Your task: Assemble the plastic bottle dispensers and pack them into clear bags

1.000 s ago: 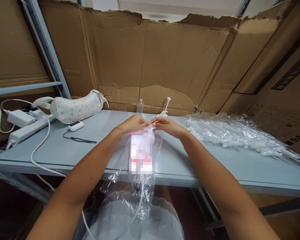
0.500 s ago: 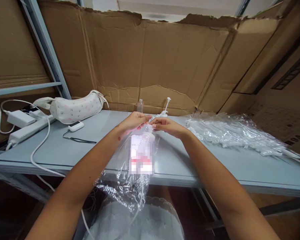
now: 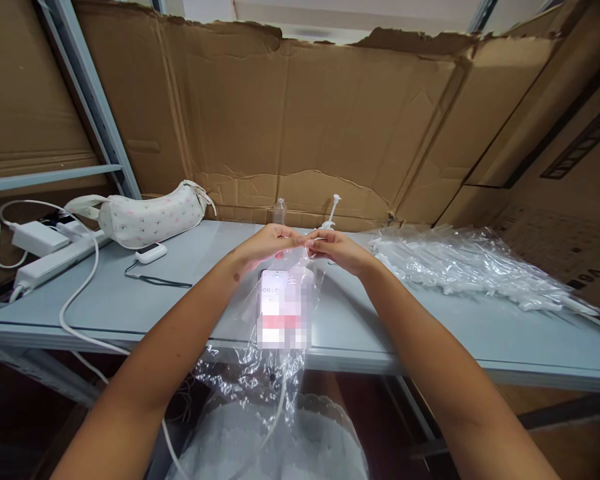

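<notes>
My left hand (image 3: pixel 277 241) and my right hand (image 3: pixel 337 249) meet at the fingertips over the table, both pinching the top of a clear plastic bag (image 3: pixel 250 363). The bag hangs down past the table's front edge, and something whitish shows inside its upper part, too unclear to name. Behind and through the film a lit phone (image 3: pixel 274 303) is visible, partly blurred out. Just beyond my fingers a white pump head (image 3: pixel 334 212) with a thin stem sticks up. A small clear bottle (image 3: pixel 279 211) stands upright at the back, left of it.
On the right of the grey table (image 3: pixel 205 310) lies a heap of plastic-wrapped white pieces (image 3: pixel 470 270). At left are a white patterned pouch (image 3: pixel 153 215), a small white device (image 3: pixel 151 253) with a dark strap, and a power strip (image 3: pixel 60 263) with cables. Cardboard (image 3: pixel 320 120) walls the back.
My fingertips have drawn together, with the right hand slightly higher. The upper part of the bag has shifted a little to the right. Other things stay where they were.
</notes>
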Motion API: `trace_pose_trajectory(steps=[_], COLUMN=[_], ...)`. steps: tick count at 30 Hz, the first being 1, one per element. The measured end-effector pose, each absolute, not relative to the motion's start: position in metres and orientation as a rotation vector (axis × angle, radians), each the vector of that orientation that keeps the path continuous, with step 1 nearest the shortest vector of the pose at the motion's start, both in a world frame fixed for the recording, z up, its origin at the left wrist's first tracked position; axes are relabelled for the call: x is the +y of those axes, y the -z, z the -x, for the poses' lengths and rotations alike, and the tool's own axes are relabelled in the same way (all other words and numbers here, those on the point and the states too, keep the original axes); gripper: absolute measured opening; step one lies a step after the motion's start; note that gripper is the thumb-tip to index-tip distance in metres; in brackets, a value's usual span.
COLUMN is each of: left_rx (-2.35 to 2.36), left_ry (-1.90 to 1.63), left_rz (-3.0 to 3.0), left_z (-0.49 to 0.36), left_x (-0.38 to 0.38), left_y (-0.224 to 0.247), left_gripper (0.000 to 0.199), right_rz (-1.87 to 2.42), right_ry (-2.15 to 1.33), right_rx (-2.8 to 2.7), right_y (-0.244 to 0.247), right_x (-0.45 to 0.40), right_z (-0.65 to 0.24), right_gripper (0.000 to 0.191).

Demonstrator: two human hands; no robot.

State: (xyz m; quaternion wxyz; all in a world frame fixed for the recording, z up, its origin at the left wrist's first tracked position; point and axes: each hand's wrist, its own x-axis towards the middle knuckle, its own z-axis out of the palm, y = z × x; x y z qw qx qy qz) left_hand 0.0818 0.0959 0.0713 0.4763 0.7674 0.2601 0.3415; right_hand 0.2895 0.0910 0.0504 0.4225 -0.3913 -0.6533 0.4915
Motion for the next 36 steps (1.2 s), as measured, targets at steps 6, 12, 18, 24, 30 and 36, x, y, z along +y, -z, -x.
trace_pose_trajectory(steps=[6,12,18,24,30,36], left_rx=[0.584,0.622,0.643,0.618,0.758,0.815], left_ry=[-0.712,-0.724,-0.710,-0.711,-0.786,-1.022], left_rz=[-1.891,-1.893,-1.889,-1.885,-1.837,-1.711], left_z=[-0.083,-0.083,-0.085,-0.090,-0.095,-0.094], left_x=[0.091,0.087,0.089,0.087,0.084,0.087], left_y=[-0.073,-0.076,-0.074,-0.071,-0.068,-0.069], left_gripper=[0.018,0.017,0.017,0.021,0.016,0.013], right_rz=[1.049,0.992,0.989,1.078,1.032,0.935], right_ry=[-1.046,-0.865,-0.719,-0.565,-0.542,-0.789], right_rx=[-1.387,-1.162,-1.087,-1.210,-1.347,-1.395], right_y=[-0.048,-0.050,-0.054,-0.049,-0.045,-0.052], right_x=[0.101,0.104,0.103,0.106,0.101,0.092], right_z=[-0.293,-0.295,-0.292,-0.287,-0.279,-0.275], right_gripper=[0.045,0.042,0.034,0.037,0.042,0.042])
